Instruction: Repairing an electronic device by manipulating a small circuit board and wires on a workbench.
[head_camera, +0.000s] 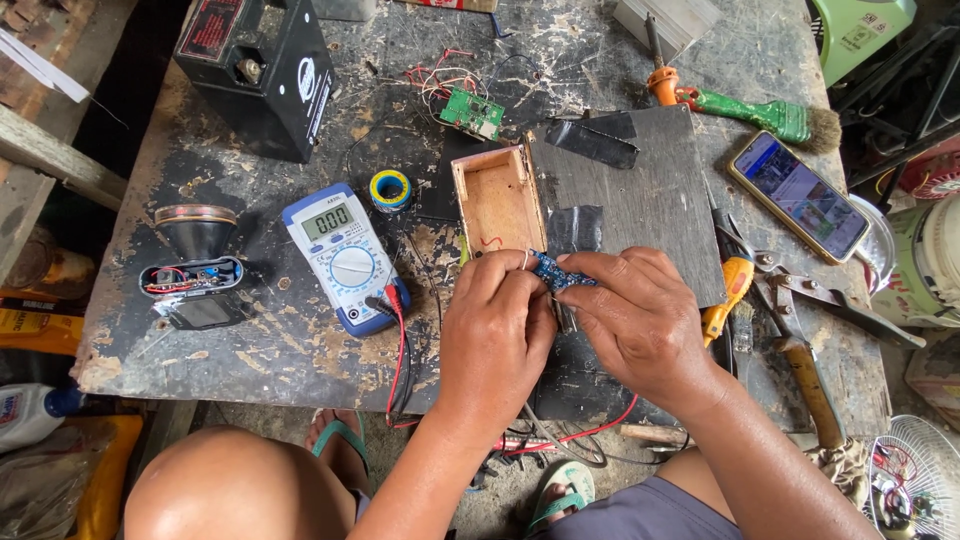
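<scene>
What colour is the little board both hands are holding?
Blue: the small circuit board, seen in the head view.

our left hand fingers curled, pinching tight | our right hand knuckles up, pinching too | fingertips meeting, forearms angled inward

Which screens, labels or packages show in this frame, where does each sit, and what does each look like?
Multimeter: left of both hands, white and blue body, grey lit screen, round dial.
Phone: right side of the table, gold-edged, screen lit and colourful.
Black box: top left, red label on top, round white mark on its side.
Tape roll: beside the multimeter, blue and yellow ring.
White bottle: under the table's left edge, blue cap.
</scene>
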